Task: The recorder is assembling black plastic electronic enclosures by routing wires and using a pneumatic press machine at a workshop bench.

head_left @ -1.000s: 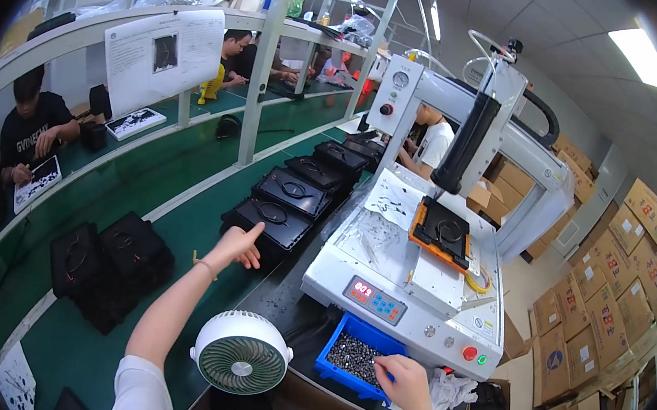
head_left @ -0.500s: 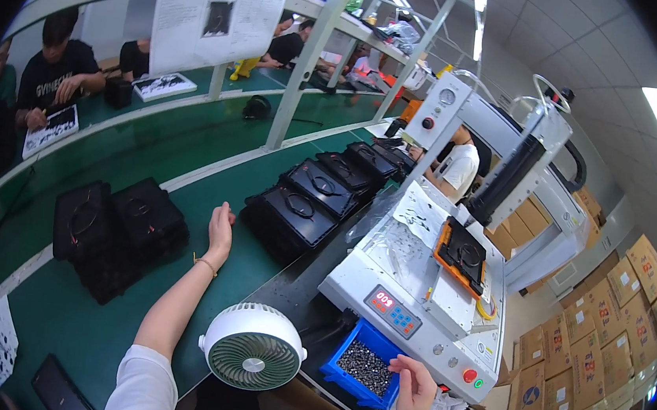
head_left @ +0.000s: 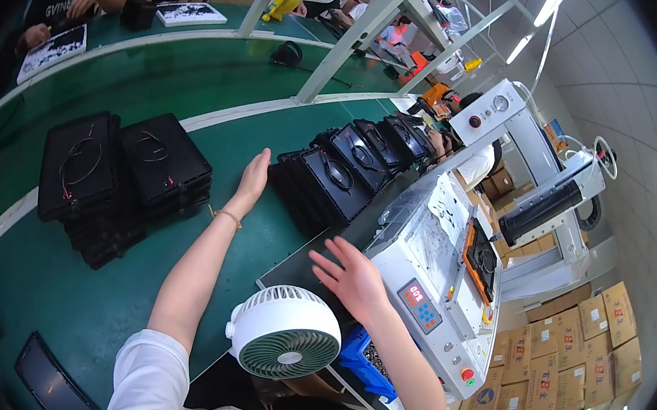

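Observation:
My left hand (head_left: 253,179) is open, its fingers stretched out, close to the left side of the nearest stack in a row of black plastic cases (head_left: 337,194). Whether it touches that stack I cannot tell. Over the near end of the same row, my right hand (head_left: 351,280) is open with spread fingers and holds nothing. Each case has a thin black cable coiled on top. More black cases (head_left: 83,169) are piled to the left of my left arm, with cables and small red connectors showing.
A white fan (head_left: 285,331) stands between my forearms. To the right is a white bench machine (head_left: 411,248) bearing a black case in an orange fixture (head_left: 469,254). My right forearm partly hides a blue bin (head_left: 361,360) of small metal parts. Cardboard boxes (head_left: 558,369) are stacked beyond; people sit across the bench.
My right hand has left the blue bin and moved up and left toward the row of cases. My left hand has moved farther forward beside the row. The view has shifted.

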Demonstrator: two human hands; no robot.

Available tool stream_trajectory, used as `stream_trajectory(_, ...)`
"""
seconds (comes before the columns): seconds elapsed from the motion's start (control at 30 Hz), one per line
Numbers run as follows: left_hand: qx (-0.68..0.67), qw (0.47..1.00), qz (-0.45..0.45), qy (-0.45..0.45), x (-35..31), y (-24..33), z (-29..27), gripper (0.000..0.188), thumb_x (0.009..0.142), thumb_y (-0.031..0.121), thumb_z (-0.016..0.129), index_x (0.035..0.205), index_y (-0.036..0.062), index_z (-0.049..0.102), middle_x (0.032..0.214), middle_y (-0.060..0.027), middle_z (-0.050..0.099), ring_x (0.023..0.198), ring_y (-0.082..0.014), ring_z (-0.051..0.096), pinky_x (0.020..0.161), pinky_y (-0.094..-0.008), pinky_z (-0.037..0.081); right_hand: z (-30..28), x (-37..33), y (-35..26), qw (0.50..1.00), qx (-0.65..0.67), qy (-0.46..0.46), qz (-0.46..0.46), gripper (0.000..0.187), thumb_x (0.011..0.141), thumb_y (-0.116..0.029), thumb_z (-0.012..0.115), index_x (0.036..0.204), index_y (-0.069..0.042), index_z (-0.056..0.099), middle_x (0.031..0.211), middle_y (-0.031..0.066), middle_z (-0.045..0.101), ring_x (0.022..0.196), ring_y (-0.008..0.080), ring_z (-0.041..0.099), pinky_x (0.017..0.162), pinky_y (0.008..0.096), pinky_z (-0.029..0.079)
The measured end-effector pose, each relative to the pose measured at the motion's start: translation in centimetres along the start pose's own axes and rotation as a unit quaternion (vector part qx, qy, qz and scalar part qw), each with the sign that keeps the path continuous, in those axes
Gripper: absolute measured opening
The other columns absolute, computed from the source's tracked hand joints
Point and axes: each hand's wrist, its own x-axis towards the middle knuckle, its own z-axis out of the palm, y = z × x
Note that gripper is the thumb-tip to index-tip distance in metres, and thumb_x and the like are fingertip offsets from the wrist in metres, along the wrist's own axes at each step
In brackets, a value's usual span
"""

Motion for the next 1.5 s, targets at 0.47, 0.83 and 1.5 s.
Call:
stream_trajectory(0.47, 0.135, 0.971, 0.198, -0.009, 0.3, 0.4, 0.4, 0.048, 0.102, 0.038, 0.033, 0.105, -0.0045, 0.055, 0.104, -0.0221, 0.059, 0.102, -0.0380, 0.054, 0.089, -0.0404, 0.041, 3.9, 7.9, 2.0, 0.974, 0.190, -0.019, 0.122, 0.045, 0.092, -0.040, 0.053, 0.107, 0.003, 0.054, 0.124, 0.0140, 0.042, 0.122, 0.0336, 0.037, 0.106, 0.0449, 0.036)
stream_trajectory(0.83, 0.262, 0.935, 0.237, -0.034, 0.1, 0.0, 0.3, 0.048, 0.101, 0.035, 0.036, 0.132, -0.0017, 0.043, 0.130, -0.0216, 0.050, 0.117, -0.0406, 0.047, 0.101, -0.0423, 0.036, 5.0, 7.7, 2.5, 0.973, 0.157, 0.008, 0.167, 0.066, 0.090, -0.048, 0.053, 0.127, 0.006, 0.046, 0.131, 0.0152, 0.033, 0.127, 0.0231, 0.029, 0.101, 0.0396, 0.040)
stream_trajectory(1.5, 0.356, 0.906, 0.227, -0.022, -3.2, 3.1, -1.3, 0.045, 0.102, 0.035, 0.031, 0.130, 0.0031, 0.046, 0.125, -0.0189, 0.052, 0.116, -0.0383, 0.047, 0.100, -0.0454, 0.036, 3.5, 8.0, 3.6, 0.971, 0.080, -0.146, 0.171, 0.071, 0.085, -0.067, 0.043, 0.089, 0.001, 0.062, 0.099, 0.0091, 0.057, 0.098, 0.0212, 0.051, 0.081, 0.0300, 0.044)
